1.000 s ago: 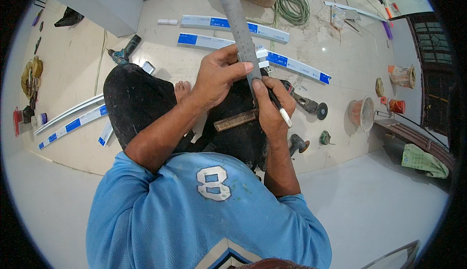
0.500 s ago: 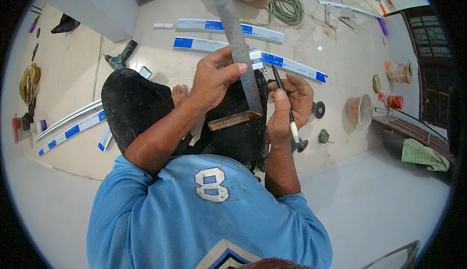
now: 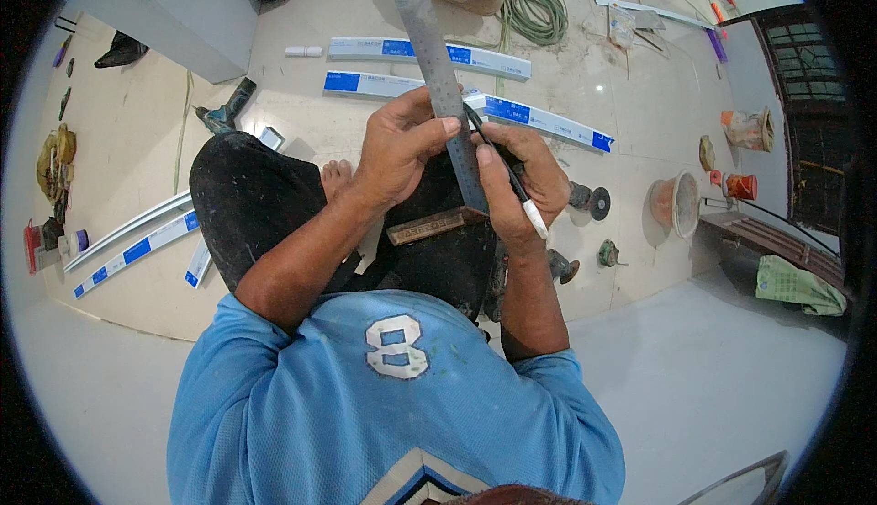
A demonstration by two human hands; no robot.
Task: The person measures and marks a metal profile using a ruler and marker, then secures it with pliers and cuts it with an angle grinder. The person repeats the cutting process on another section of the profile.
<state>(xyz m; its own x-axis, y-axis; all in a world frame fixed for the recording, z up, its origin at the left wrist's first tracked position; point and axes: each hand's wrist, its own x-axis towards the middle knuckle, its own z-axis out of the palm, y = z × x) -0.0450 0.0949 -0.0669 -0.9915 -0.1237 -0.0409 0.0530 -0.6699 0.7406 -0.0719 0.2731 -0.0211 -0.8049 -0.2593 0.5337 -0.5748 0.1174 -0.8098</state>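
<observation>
My left hand (image 3: 402,148) is closed on a try square, its thumb pressed on the metal blade (image 3: 422,25). The square's wooden stock (image 3: 427,227) lies low, above my dark trousers. In my right hand (image 3: 530,171) is a black marker pen with a white end (image 3: 534,218). The pen slants along the blade, its dark tip close to the blade's right edge. A white-and-blue metal profile (image 3: 548,123) runs behind both hands. Whether my left fingers also grip the profile is hidden.
Another profile (image 3: 498,63) lies farther off on the tiled floor, near a coiled green cable (image 3: 535,15). A cordless drill (image 3: 228,107) sits left of my knee. More profiles (image 3: 137,251) lie far left. To the right are a grinder (image 3: 589,199) and a bucket (image 3: 676,205).
My right hand has moved left and slightly up, bringing the pen tip to the blade's edge. My left hand and the try square have barely moved.
</observation>
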